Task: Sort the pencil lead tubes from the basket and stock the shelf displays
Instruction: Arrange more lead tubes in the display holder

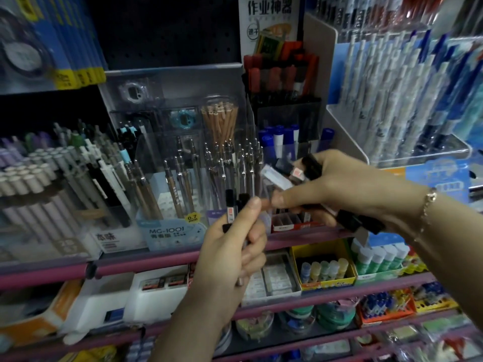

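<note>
My left hand grips a small bunch of black pencil lead tubes, held upright in front of the shelf. To its right, my right hand holds several more lead tubes, black ones and a clear one, fanned out at an angle. The right thumb tip nearly meets the left thumb. Just behind and below the hands sits a red-and-white lead tube display box on the purple shelf rail. The basket is out of view.
Clear displays of mechanical pencils stand on the shelf to the left, with a tall rack of pens at the right. Below are a yellow box of glue sticks, erasers and white boxes.
</note>
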Demonstrator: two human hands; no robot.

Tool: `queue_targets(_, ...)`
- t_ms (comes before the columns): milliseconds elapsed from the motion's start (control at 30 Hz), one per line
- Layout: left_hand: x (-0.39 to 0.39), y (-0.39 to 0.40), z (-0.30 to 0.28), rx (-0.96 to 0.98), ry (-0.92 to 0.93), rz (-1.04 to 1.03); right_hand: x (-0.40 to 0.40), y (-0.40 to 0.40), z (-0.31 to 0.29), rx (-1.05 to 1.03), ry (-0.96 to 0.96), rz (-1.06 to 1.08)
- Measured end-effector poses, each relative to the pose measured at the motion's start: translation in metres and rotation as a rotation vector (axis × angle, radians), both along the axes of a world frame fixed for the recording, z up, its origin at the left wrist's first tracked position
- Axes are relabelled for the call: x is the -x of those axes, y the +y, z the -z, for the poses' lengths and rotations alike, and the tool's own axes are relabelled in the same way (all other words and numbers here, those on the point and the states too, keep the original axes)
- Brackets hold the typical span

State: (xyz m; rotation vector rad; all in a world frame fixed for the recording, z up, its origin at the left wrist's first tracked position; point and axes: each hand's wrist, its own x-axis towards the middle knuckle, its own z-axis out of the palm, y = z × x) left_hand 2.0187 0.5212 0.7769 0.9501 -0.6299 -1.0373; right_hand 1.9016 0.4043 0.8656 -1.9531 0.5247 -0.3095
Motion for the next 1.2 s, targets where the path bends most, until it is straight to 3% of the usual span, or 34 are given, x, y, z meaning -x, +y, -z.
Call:
queue_targets(200,0.006,0.004,-0.013,0.003,-0.139,-0.2,-0.003,0.013,0.021,-0.022,-0.017,-0.105)
queue_targets(367,0.0,0.008,-0.014,-0.021,-0.001,-0.269,0.01,0.012,0.019,-0.136,-0.201,-0.054)
queue_targets(600,0.004,0.006,-0.011,-0.057,0.194,-0.134,0.013,0.028,0.011,0.422,-0.181,-0.036)
queue_targets(733,0.003,0.008,-0.006,-0.108,0.101,-0.053,0.018,0.008,-0.001,0.466,-0.216,0.226)
queue_targets(833,-0.001,0.009,-0.003,-0.124,0.081,-0.032,0.014,-0.012,0.0,0.548,-0.032,0.369)
queue_targets(1000,-0.004,0.009,0.002,-0.153,0.09,0.018,-0.008,-0.009,0.019,0.752,0.095,0.33)
queue_targets(1200,-0.009,0.011,0.013,-0.176,0.094,0.026,-0.026,-0.012,0.035,0.81,0.122,0.284)
